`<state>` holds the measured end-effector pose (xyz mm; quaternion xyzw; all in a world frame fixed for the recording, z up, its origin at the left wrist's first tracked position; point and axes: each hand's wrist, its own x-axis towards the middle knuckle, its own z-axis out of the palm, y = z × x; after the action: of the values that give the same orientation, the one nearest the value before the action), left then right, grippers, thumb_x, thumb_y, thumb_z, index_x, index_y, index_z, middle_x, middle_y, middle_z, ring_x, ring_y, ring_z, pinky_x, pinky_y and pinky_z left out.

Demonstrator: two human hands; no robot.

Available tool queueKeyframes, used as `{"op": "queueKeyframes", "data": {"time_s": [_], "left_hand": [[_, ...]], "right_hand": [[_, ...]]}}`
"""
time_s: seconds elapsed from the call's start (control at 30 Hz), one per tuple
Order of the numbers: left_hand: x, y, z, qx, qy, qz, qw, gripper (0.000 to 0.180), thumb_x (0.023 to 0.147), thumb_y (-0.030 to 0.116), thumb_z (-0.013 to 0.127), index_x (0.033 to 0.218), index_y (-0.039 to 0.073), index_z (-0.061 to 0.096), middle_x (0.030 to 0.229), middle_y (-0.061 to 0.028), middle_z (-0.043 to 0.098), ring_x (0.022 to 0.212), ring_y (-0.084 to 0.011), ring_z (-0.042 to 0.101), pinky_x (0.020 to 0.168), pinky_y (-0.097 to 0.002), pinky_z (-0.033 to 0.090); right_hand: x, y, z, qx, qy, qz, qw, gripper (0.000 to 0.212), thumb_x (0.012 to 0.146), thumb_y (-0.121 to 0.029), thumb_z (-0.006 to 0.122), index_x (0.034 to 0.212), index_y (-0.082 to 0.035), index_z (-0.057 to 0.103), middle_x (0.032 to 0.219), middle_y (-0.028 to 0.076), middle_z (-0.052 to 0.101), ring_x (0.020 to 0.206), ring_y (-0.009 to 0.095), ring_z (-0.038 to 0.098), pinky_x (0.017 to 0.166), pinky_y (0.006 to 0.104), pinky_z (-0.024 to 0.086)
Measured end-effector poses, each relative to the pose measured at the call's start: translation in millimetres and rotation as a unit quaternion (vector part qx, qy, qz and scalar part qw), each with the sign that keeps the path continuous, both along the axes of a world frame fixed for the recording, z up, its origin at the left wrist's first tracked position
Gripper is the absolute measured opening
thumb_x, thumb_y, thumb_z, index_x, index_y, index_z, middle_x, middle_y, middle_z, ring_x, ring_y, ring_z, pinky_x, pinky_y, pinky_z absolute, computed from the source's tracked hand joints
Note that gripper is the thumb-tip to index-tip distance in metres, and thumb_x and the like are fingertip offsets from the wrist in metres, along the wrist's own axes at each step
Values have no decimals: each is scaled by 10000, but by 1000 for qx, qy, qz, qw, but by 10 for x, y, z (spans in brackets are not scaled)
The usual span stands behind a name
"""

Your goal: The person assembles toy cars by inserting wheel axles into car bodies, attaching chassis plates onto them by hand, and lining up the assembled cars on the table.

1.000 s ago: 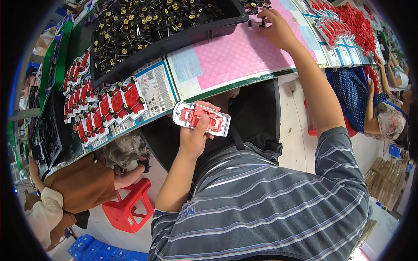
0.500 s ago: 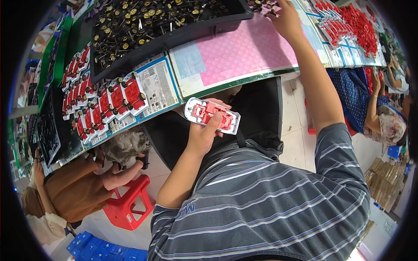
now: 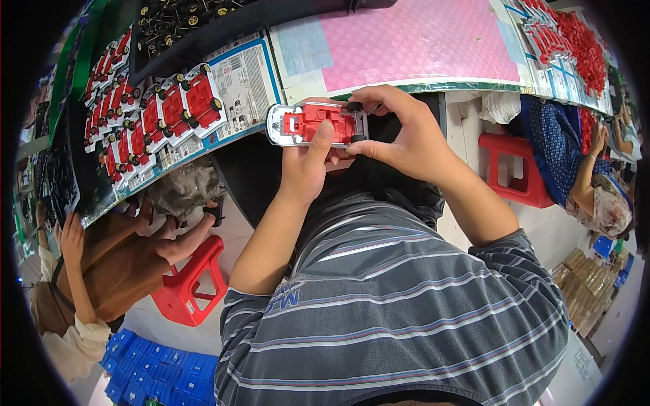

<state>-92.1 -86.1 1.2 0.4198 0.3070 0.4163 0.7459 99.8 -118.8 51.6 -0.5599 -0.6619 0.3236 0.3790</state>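
Observation:
A white toy car body with a red underside lies upside down in my left hand. The thumb presses on the red underside, and the fingers wrap beneath. My right hand pinches an axle with two black wheels at the car's right end, thumb on the near wheel and fingers by the far one. The axle lies across that end; whether it is seated in the car cannot be seen. Both hands are in front of the table edge, above my lap.
Upturned red-and-white toy cars stand in rows on the table at the left. Behind them is a black tray of wheel axles. A pink mat covers the table's middle. Red parts are heaped right. People sit on both sides, near red stools.
My right hand has come back from the far part of the table to the car, now with a wheel axle. My left hand has moved the car slightly left and toward the table.

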Motion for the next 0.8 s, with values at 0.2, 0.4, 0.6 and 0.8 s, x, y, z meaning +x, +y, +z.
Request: {"op": "queueKeyframes", "data": {"time_s": [0.2, 0.4, 0.6, 0.8], "left_hand": [[-34, -61, -42, -15, -18, 7, 1000, 475, 1001, 400, 617, 1303, 53, 500, 1075, -61, 634, 812, -85, 615, 603, -215, 495], [-62, -51, -67, -12, -27, 43, 999, 485, 995, 403, 630, 1302, 54, 490, 1024, -63, 638, 787, -105, 639, 635, -239, 551], [-163, -22, -51, -20, -32, 30, 999, 491, 981, 437, 641, 1274, 57, 535, 926, -36, 644, 696, -55, 581, 571, -197, 461], [-168, -33, 15, -6, -40, 7, 999, 482, 992, 458, 612, 1253, 58, 546, 920, -31, 647, 691, -49, 581, 553, -182, 441]], "right_hand": [[-100, 14, -18, 21, -48, 14, 999, 667, 663, -162, 903, 1247, -22, 613, 1135, 123, 666, 1041, 251, 643, 916, 360, 515], [-170, 106, 35, 41, -80, 66, 994, 661, 675, -173, 897, 1249, -19, 608, 1176, 128, 648, 1066, 263, 635, 920, 375, 518], [225, 632, 340, 156, -81, -17, 984, 492, 772, -219, 854, 1162, -1, 648, 1074, 135, 677, 934, 256, 658, 815, 342, 527], [638, 1901, 783, 54, -245, -106, 962, 337, 817, -182, 781, 1095, -8, 704, 958, 213, 726, 833, 323, 705, 759, 381, 562]]}}
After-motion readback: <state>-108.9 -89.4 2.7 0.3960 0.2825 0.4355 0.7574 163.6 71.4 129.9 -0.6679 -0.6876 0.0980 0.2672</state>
